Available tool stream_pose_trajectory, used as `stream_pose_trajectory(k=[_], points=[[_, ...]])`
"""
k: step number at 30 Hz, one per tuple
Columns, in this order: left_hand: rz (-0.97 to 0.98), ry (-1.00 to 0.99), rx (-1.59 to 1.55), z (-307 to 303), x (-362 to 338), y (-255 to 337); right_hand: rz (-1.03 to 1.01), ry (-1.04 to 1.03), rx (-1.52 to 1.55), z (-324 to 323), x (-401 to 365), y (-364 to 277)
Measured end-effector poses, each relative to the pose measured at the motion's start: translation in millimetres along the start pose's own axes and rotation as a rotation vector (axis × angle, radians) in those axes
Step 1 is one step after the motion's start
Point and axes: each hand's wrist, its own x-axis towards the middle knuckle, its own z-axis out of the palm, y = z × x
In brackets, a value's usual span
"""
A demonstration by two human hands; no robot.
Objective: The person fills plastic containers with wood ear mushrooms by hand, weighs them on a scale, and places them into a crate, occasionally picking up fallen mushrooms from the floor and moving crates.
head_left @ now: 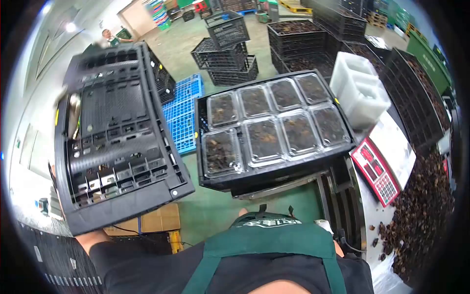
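A large black plastic crate (125, 206) is tilted up close at the left. My left forearm reaches beneath its lower edge, and a sliver of my left hand (55, 183) shows along its outer side; the fingers are mostly hidden. Its lattice and ribbed panel face me. Just right of it, another black crate (274, 177) carries several clear lidded trays (267, 142) of dark brown pieces in two rows. My right hand is out of view; only a bit of skin shows beside the apron at the lower right.
White stacked containers (360, 93), a red scale (374, 171) and loose dark pieces (416, 220) are at the right. A blue pallet (183, 112) lies between the crates. Behind are stacked black crates (230, 56); a person (111, 38) stands far left. Cardboard (159, 218) lies below.
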Motion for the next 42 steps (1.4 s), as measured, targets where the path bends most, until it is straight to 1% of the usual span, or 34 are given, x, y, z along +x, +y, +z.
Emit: stream_pose_trajectory(k=[3, 4, 5, 6, 7, 8, 9, 10, 11, 12, 13, 14, 15, 16, 17, 18, 19, 20, 21, 23, 24, 25, 27, 29, 31, 32, 33, 34, 35, 36, 37, 39, 41, 42], points=[[0.091, -0.215, 0.128, 96, 23, 28, -0.034, -0.048, 0.086, -20, -18, -18], [0.156, -0.304, 0.216, 131, 26, 32, -0.101, -0.066, 0.140, -28, -30, -32], [0.282, -0.414, 0.354, 166, 28, 32, -0.171, -0.082, 0.192, -35, -46, -51], [0.475, -0.530, 0.538, 204, 26, 31, -0.242, -0.097, 0.242, -41, -55, -67], [0.549, -0.615, 0.588, 243, 21, 30, -0.356, -0.133, 0.354, -46, -56, -76], [0.489, -0.693, 0.540, 276, 12, 27, -0.530, -0.101, 0.287, -57, -72, -102], [0.165, -0.725, 0.263, 306, -1, 23, -0.625, -0.065, 0.276, -69, -91, -130], [-0.145, -0.665, -0.027, 337, -15, 18, -0.682, 0.007, 0.247, -82, -118, -166], [0.016, -0.879, 0.014, 354, -23, 9, -0.802, 0.093, 0.281, -87, -128, -187], [0.171, -0.973, 0.017, 366, -31, -4, -0.958, 0.253, 0.182, -94, -147, -216], [-0.090, -1.069, -0.171, 378, -26, -17, -0.928, 0.211, 0.247, -102, -164, -239], [-0.370, -1.111, -0.340, 389, -22, -30, -1.019, 0.259, 0.127, -109, -188, -266], [-0.595, -1.074, -0.474, 403, -34, -28, -1.192, 0.348, 0.072, -109, -202, -288], [-0.609, -1.135, -0.442, 410, -49, -19, -1.419, 0.556, -0.132, -110, -217, -315], [-0.621, -1.188, -0.407, 413, -62, -9, -1.513, 0.587, -0.208, -107, -240, -343], [-0.555, -1.201, -0.440, 418, -67, -21, -1.644, 0.517, -0.245, -99, -249, -366], [-0.535, -1.223, -0.451, 423, -66, -31, -1.744, 0.367, -0.320, -88, -258, -391], [-0.515, -1.198, -0.438, 423, -72, -24, -1.869, 0.355, -0.398, -72, -267, -412], [-0.496, -1.177, -0.424, 416, -74, -17, -1.976, 0.417, -0.439, -54, -268, -427], [-0.478, -1.195, -0.421, 393, -65, -14, -2.011, 0.476, -0.449, -21, -248, -452], [-0.464, -1.214, -0.424, 384, -59, -12, -2.034, 0.482, -0.532, -15, -237, -458], [-0.387, -1.230, -0.354, 362, -52, -12, -1.999, 0.432, -0.504, -12, -230, -458], [-0.167, -1.148, 0.124, 299, -53, 22, -1.978, 0.383, -0.454, -18, -215, -456], [0.087, -0.977, 0.575, 223, -30, 4, -1.989, 0.411, -0.416, -19, -209, -453], [0.023, -0.584, 0.843, 120, -18, -44, -1.976, 0.414, -0.406, -19, -211, -454], [0.018, -0.449, 1.082, 78, -24, -46, -1.961, 0.408, -0.407, -19, -213, -455], [-0.124, -0.336, 1.239, 37, -30, -62, -1.945, 0.398, -0.410, -18, -215, -452], [-0.374, -0.326, 1.207, 28, -51, -39, -1.931, 0.398, -0.399, -17, -213, -452], [-0.344, -0.247, 1.212, -21, -61, -89, -1.932, 0.418, -0.366, -14, -210, -450], [-0.517, -0.349, 1.044, -42, -71, -107, -1.945, 0.444, -0.364, -14, -210, -452], [-0.541, -0.321, 0.933, -60, -87, -139, -1.944, 0.458, -0.374, -14, -213, -452], [-0.535, -0.168, 0.624, -54, -112, -144, -1.975, 0.491, -0.360, -10, -216, -459], [-0.650, -0.086, 0.394, -63, -114, -148, -1.954, 0.482, -0.351, -8, -217, -463], [-0.702, -0.069, 0.242, -70, -111, -161, -1.974, 0.560, -0.384, -8, -222, -468]])
